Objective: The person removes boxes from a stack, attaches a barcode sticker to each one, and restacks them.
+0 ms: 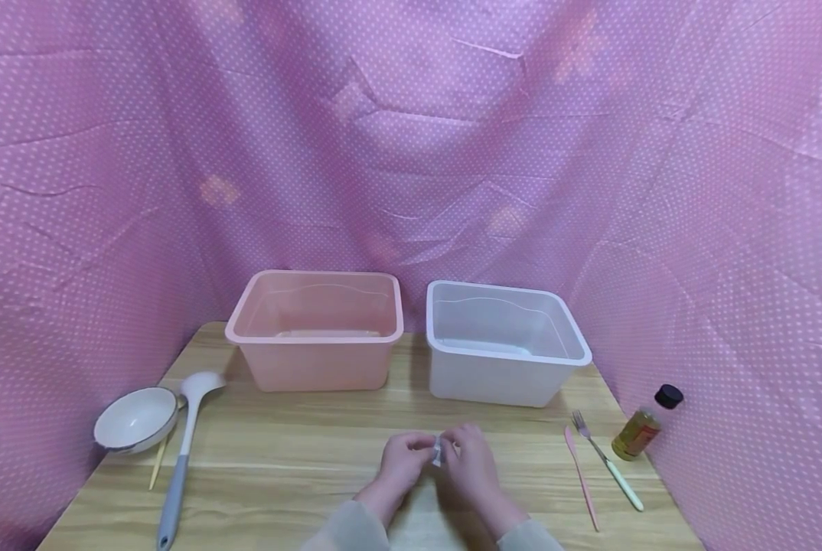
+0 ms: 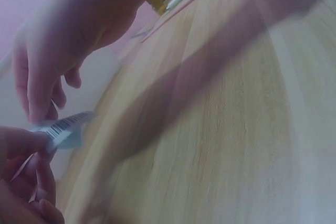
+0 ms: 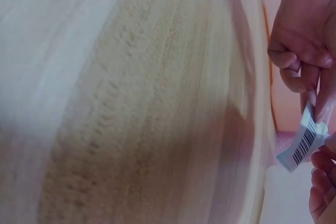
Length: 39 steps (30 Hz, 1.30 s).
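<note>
Between both hands, over the front middle of the table, is a small pale packet with a barcode point(image 3: 305, 142). My left hand point(image 1: 401, 461) pinches one end of it between thumb and fingers. From the other side my right hand point(image 1: 471, 461) pinches its edge with the fingertips. In the left wrist view the packet point(image 2: 67, 130) sticks out past the left thumb, its striped barcode face showing. The fingers cover part of it, and what it contains is hidden.
Behind the hands stand a pink bin point(image 1: 318, 367) and a white bin point(image 1: 490, 380). At left are a white bowl point(image 1: 135, 419), a yellowish stick point(image 1: 158, 463) and a grey-handled ladle point(image 1: 180, 474). At right lie a pink knife point(image 1: 582, 480) and a fork point(image 1: 607, 461), beside a black-capped bottle point(image 1: 638, 432).
</note>
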Each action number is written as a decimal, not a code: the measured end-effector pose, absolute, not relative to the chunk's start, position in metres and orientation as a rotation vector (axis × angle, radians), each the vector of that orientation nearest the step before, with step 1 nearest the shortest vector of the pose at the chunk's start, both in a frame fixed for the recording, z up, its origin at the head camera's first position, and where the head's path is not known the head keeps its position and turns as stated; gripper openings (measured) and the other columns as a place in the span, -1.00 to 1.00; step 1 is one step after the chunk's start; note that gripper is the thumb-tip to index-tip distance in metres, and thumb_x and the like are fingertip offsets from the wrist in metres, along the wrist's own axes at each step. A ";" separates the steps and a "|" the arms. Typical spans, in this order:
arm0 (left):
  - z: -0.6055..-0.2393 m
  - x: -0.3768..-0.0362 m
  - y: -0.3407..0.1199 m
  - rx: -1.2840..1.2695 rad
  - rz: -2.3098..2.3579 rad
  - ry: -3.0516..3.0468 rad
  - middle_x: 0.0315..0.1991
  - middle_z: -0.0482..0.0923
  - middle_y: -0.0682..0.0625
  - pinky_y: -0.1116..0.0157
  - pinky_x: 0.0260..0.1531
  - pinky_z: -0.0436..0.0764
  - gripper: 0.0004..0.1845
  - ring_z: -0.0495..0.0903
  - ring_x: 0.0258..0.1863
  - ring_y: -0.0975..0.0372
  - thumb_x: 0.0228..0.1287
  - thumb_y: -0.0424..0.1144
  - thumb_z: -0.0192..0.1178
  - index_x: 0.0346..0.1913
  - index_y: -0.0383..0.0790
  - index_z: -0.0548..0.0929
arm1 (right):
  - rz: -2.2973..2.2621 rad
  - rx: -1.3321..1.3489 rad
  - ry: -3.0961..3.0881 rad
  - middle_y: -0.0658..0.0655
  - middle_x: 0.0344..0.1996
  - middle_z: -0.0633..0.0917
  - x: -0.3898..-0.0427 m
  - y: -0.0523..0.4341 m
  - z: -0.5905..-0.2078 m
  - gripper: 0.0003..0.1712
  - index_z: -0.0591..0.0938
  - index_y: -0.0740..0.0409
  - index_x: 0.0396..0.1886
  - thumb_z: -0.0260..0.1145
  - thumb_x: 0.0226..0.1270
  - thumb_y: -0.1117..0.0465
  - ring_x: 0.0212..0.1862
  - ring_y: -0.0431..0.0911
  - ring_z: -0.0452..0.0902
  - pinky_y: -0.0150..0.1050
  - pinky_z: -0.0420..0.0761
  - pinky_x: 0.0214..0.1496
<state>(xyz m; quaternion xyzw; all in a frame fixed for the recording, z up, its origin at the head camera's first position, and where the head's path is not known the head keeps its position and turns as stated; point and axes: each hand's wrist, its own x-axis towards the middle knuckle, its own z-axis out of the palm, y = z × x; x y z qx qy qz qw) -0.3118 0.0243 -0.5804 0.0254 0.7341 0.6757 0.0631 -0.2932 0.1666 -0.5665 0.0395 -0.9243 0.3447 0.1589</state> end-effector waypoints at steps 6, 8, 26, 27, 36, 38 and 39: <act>-0.583 -0.314 0.020 -0.006 1.996 2.282 -0.28 0.69 -0.03 0.13 -0.12 0.58 -0.79 0.61 -0.21 0.14 0.04 -0.45 0.35 -0.21 -0.27 0.73 | 1.054 0.012 -2.623 -0.07 -0.31 0.58 -0.297 0.171 -0.565 -0.95 0.70 0.04 -0.32 0.32 0.30 0.24 -0.20 -0.14 0.46 -0.14 0.56 -0.15; -0.583 -0.314 0.018 -0.062 1.953 2.332 -0.33 0.69 0.00 0.16 -0.17 0.58 -0.80 0.62 -0.28 0.18 0.01 -0.41 0.37 -0.23 -0.26 0.72 | 1.087 -0.009 -2.606 -0.05 -0.31 0.57 -0.298 0.172 -0.563 -0.96 0.70 0.05 -0.33 0.33 0.29 0.24 -0.19 -0.12 0.47 -0.12 0.55 -0.14; -0.589 -0.318 0.010 -0.359 1.594 2.703 -0.45 0.56 0.10 0.12 -0.31 0.45 -0.75 0.52 -0.42 0.18 -0.01 -0.25 0.43 -0.26 -0.12 0.60 | 1.208 -0.104 -2.492 -0.01 -0.32 0.59 -0.299 0.184 -0.551 -0.95 0.69 0.16 -0.27 0.32 0.31 0.30 -0.16 -0.09 0.48 -0.15 0.56 -0.10; -0.589 -0.319 0.009 -0.366 1.569 2.733 -0.45 0.56 0.10 0.11 -0.30 0.45 -0.75 0.52 -0.43 0.17 -0.02 -0.25 0.43 -0.26 -0.12 0.60 | 1.202 -0.095 -2.481 -0.01 -0.33 0.59 -0.299 0.183 -0.550 -0.95 0.69 0.16 -0.28 0.32 0.29 0.32 -0.17 -0.09 0.48 -0.15 0.56 -0.11; -0.582 -0.317 0.005 -0.328 1.545 2.928 -0.47 0.49 0.14 0.13 -0.30 0.38 -0.69 0.44 -0.42 0.19 -0.02 -0.15 0.49 -0.20 -0.06 0.65 | 1.179 -0.012 -2.453 -0.03 -0.36 0.60 -0.297 0.177 -0.545 -0.94 0.70 0.17 -0.32 0.35 0.23 0.38 -0.20 -0.09 0.48 -0.14 0.54 -0.11; -0.571 -0.318 0.005 -0.245 1.652 2.947 -0.47 0.46 0.14 0.17 -0.31 0.37 -0.74 0.42 -0.41 0.21 0.02 -0.14 0.48 -0.20 -0.04 0.71 | 1.154 0.011 -2.447 -0.03 -0.36 0.60 -0.297 0.175 -0.542 -0.94 0.70 0.17 -0.33 0.36 0.22 0.37 -0.20 -0.10 0.48 -0.14 0.56 -0.11; -0.565 -0.319 0.006 -0.204 1.717 2.928 -0.46 0.47 0.14 0.18 -0.30 0.38 -0.77 0.42 -0.38 0.22 0.04 -0.13 0.47 -0.21 -0.02 0.73 | 1.134 0.028 -2.439 -0.04 -0.36 0.60 -0.297 0.174 -0.540 -0.94 0.70 0.16 -0.33 0.36 0.21 0.38 -0.20 -0.10 0.49 -0.14 0.57 -0.11</act>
